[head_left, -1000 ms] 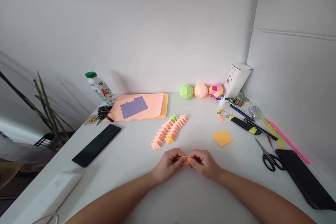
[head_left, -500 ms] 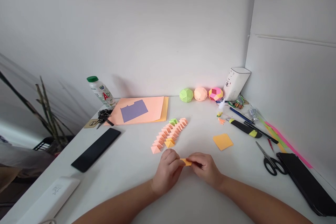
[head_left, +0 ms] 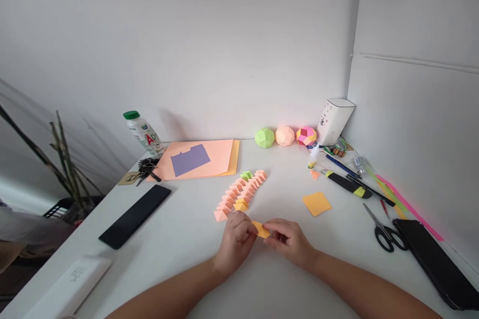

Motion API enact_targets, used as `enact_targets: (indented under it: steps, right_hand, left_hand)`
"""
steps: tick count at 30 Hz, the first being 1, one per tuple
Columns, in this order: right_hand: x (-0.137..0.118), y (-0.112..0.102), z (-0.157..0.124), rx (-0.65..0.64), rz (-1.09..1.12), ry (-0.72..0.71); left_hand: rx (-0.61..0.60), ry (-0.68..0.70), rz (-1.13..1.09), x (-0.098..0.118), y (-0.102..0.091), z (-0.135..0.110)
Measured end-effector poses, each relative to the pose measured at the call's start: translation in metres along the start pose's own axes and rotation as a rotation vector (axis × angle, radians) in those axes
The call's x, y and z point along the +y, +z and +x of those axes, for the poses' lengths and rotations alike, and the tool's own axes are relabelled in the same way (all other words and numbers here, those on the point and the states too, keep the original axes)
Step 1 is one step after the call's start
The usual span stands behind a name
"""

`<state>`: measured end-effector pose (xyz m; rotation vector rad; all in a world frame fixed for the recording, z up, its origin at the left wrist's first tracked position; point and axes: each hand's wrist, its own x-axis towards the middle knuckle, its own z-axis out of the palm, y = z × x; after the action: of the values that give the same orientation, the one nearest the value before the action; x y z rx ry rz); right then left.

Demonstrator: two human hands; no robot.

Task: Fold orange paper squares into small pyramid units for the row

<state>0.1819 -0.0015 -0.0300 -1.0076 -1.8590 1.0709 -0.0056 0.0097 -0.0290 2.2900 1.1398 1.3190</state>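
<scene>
My left hand (head_left: 236, 237) pinches a small folded orange paper piece (head_left: 261, 230) by its left end. At the other end of the piece, my right hand (head_left: 292, 242) has its thumb and fingertips closed around the edge. Just beyond my hands lie two slanting rows of small folded paper units (head_left: 239, 190), mostly peach. A few orange ones (head_left: 241, 204) are at the near end of one row and a green one (head_left: 246, 175) at the far end. To the right rests a stack of square orange paper (head_left: 317, 203).
Scissors (head_left: 383, 229), a box cutter (head_left: 348, 183) and a black case (head_left: 434, 264) lie right. Three paper balls (head_left: 285, 135) and a glue bottle (head_left: 313, 156) are at the back. Left are peach sheets (head_left: 224, 152), a bottle (head_left: 144, 132), a black phone-like slab (head_left: 135, 216) and a white box (head_left: 71, 286).
The orange paper piece has turned and tilted, and more of its face shows. My right fingers have shifted slightly left along its edge. The whole view has moved a little.
</scene>
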Motion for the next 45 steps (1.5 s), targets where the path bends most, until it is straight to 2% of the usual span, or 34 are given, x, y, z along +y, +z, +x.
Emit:
enact_targets:
  steps: [12,22,30,36,40,42,45]
  right_hand:
    - [-0.010,-0.001,0.000,0.016,0.030,0.045]
    - [-0.007,-0.001,0.000,0.033,0.026,0.057]
    - [0.000,0.002,-0.001,0.020,0.027,-0.065]
    - [-0.002,0.004,-0.003,0.112,-0.245,-0.318]
    - [-0.008,0.002,-0.004,0.130,-0.434,-0.442]
    - [-0.011,0.001,-0.006,0.132,-0.470,-0.505]
    - [-0.015,0.000,-0.007,0.189,-0.486,-0.593]
  left_hand:
    - [0.006,-0.007,-0.002,-0.005,0.003,-0.003]
    - [0.011,0.028,0.015,-0.001,0.000,0.000]
    - [-0.010,0.019,0.004,-0.004,0.003,-0.005]
    - [-0.046,0.096,-0.013,-0.003,0.003,-0.004]
    - [-0.065,0.132,-0.071,-0.003,0.003,-0.005]
    - [-0.082,0.079,-0.084,-0.002,0.004,-0.006]
    - [-0.144,-0.155,-0.120,0.001,0.001,-0.005]
